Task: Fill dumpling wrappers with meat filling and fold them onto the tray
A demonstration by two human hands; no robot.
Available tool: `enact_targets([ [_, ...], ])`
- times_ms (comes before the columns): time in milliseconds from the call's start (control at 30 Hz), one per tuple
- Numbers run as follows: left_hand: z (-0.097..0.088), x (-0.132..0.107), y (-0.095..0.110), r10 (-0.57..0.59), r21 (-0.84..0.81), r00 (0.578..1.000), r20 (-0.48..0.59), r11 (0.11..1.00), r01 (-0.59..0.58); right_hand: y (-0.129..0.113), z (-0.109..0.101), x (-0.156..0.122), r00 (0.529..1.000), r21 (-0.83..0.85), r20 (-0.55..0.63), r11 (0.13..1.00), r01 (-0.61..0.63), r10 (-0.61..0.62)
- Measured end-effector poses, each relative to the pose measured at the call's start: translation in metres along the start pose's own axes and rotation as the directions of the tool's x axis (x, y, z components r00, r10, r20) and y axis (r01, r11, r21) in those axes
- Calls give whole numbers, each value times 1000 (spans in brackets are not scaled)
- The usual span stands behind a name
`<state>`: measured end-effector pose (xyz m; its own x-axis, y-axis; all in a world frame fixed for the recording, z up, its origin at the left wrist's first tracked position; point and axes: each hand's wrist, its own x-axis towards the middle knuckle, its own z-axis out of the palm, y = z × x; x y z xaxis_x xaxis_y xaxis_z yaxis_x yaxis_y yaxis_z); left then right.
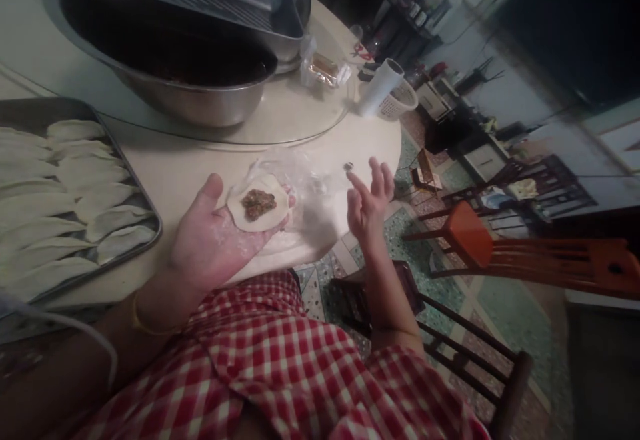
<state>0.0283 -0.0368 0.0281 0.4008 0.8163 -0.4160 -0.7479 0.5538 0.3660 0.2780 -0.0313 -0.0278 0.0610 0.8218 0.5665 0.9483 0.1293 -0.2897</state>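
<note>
My left hand (220,243) is palm up and floury. Across its fingers lies a round dumpling wrapper (239,217), flat and unfolded, with a mound of minced filling (259,205) in its middle. My right hand (370,207) is raised off to the right near the table edge, fingers apart and partly bent, with nothing visible in its grasp. By its index fingertip is a small shiny thing (349,167), too small to make out. A crumpled clear plastic bag (310,177) lies on the table behind the wrapper.
At left, a metal tray (156,227) carries rows of folded dumplings (75,193). A large steel bowl (195,103) stands on the glass turntable (300,135), a ridged metal pan (240,0) behind it. A white roll (383,87) and basket (403,101) stand far right. Chairs (470,227) flank the table.
</note>
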Motion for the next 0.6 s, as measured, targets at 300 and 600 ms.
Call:
enact_targets([
  [300, 2, 3, -5, -12, 4, 1000, -17, 1000, 12, 38, 33, 38, 962, -164, 254, 985, -57, 98],
  [600, -3, 5, -7, -123, -58, 989, 78, 990, 127, 5, 2, 34, 998, 6, 49, 999, 46, -46],
])
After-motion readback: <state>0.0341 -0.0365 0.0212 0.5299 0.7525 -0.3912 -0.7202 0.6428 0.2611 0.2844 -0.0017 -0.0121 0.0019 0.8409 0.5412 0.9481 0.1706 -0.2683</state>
